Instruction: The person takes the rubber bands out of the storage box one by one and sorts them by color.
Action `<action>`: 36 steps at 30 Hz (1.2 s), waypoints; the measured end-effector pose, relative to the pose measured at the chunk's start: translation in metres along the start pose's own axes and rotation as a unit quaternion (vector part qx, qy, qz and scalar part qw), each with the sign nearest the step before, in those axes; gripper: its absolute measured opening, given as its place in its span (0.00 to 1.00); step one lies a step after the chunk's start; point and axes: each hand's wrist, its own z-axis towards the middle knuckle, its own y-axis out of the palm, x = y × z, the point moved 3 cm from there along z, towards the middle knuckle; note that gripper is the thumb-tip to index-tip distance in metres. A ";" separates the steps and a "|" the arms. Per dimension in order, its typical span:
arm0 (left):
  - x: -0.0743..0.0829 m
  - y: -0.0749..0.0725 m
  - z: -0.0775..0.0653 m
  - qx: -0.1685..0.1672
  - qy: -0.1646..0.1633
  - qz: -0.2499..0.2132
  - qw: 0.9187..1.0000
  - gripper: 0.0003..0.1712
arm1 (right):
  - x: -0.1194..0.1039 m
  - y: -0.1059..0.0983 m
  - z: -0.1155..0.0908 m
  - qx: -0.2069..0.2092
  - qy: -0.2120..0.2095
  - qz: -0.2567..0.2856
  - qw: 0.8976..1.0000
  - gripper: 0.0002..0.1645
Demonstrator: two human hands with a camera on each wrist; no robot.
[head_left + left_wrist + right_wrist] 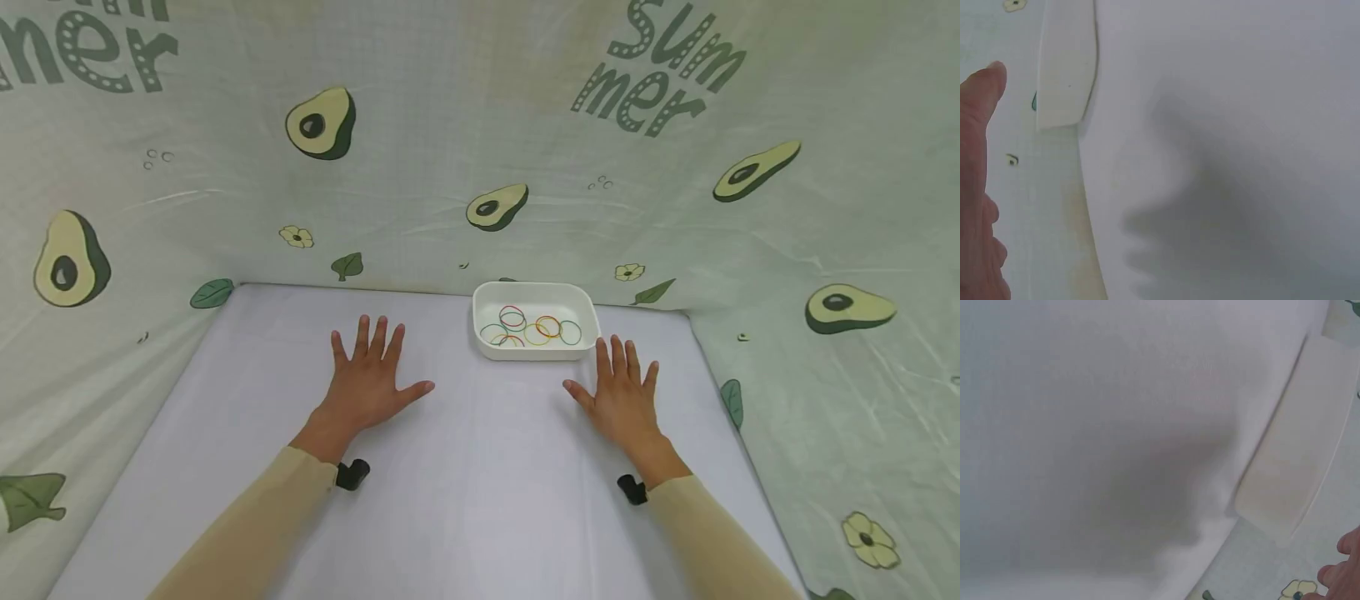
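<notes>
A white tray (536,354) stands at the back of the table, with several thin rubber bands (547,327) in red, yellow and green lying in it. To its left my left hand (365,387) is held with fingers spread and straight, holding nothing. My right hand (622,400), also spread and empty, is at the tray's front right corner; its fingertips appear close to the rim, and I cannot tell whether they touch. In the left wrist view the thumb (985,90) and the tray's side (1066,69) show. The right wrist view has the tray's side (1300,437) and some fingertips (1341,575).
A white table surface (480,467) lies under both hands, and their shadows fall on it. Behind and at both sides hangs a pale green cloth (420,150) printed with avocados, leaves and lettering. A small black device (352,474) sits at each wrist.
</notes>
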 end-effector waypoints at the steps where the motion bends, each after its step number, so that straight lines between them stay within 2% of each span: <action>1: 0.006 0.000 0.006 0.000 0.003 -0.001 1.000 0.67 | 0.002 -0.001 0.004 -0.001 0.001 -0.003 1.000 0.63; 6: 0.040 0.002 0.042 -0.007 0.021 0.001 1.000 0.65 | 0.009 -0.006 0.025 -0.005 0.007 -0.005 1.000 0.63; 11: 0.071 0.011 0.077 -0.005 0.040 -0.008 0.999 0.63 | 0.012 -0.003 0.043 -0.032 0.009 0.000 0.999 0.64; 15: 0.088 0.019 0.096 -0.009 0.044 -0.017 0.999 0.61 | 0.014 0.005 0.052 -0.065 0.012 0.002 0.998 0.66; 18: 0.098 0.025 0.105 -0.024 0.045 -0.018 0.999 0.61 | 0.016 0.010 0.055 -0.087 0.020 0.010 0.996 0.68; 21: 0.105 0.028 0.108 -0.044 0.045 -0.019 0.998 0.60 | 0.016 0.013 0.056 -0.102 0.033 0.028 0.994 0.70; 25: 0.102 0.028 0.103 -0.058 0.040 -0.024 0.997 0.59 | 0.006 0.017 0.053 -0.105 0.040 0.042 0.993 0.71; 31: 0.082 0.025 0.088 -0.054 0.034 -0.041 0.997 0.58 | -0.017 0.020 0.045 -0.094 0.019 0.018 0.995 0.70; 36: 0.062 0.025 0.072 -0.055 0.042 -0.057 0.996 0.59 | -0.037 0.025 0.035 -0.094 0.001 0.008 0.996 0.71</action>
